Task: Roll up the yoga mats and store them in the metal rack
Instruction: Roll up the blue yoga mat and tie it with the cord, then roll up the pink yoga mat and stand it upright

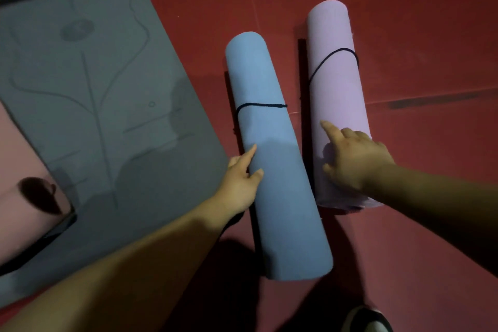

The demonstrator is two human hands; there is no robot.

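On the red floor (404, 8), seen from the head camera, two tied rolls lie side by side, just apart: a blue roll (272, 153) and, to its right, a lilac roll (336, 89), each girdled by a dark cord (261, 105). The left hand (239, 183) holds the blue roll's left flank, thumb on top and forefinger lying along it. The right hand (355, 159) sits over the lilac roll near its close end, thumb down the inner side, forefinger straight, the other fingers bent. Both rolls look like light, soft foam with a matte, grippy skin, too thick for one hand to circle, so scooping from beneath near the middle should balance them best. A grey mat (80, 89) with a line drawing lies mostly flat at left, still to be rolled. No rack is in view.
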